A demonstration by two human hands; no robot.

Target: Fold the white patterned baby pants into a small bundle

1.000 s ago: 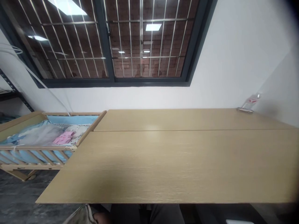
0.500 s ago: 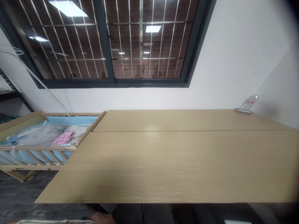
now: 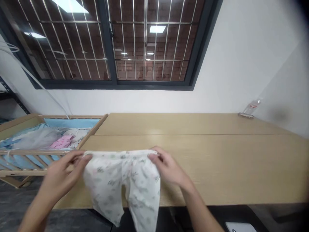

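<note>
A small pair of white baby pants (image 3: 142,180) with a faint print hangs stretched by its waistband, the legs dropping past the table's front edge. My left hand (image 3: 65,172) pinches the waistband's left corner between thumb and fingers. At the right corner, my right hand (image 3: 169,166) grips the waistband the same way. Behind and beneath the pants lies the light wooden table (image 3: 217,161).
To the left stands a wooden crib (image 3: 96,129) with blue lining, holding a pink cloth (image 3: 63,141) and other fabric. A clear plastic bottle-like item (image 3: 252,108) rests at the table's far right corner. A barred window (image 3: 149,48) fills the wall behind.
Both hands have come up over the table's front edge with the baby pants stretched between them. Earlier only part of one hand showed below the edge. The view has shifted slightly.
</note>
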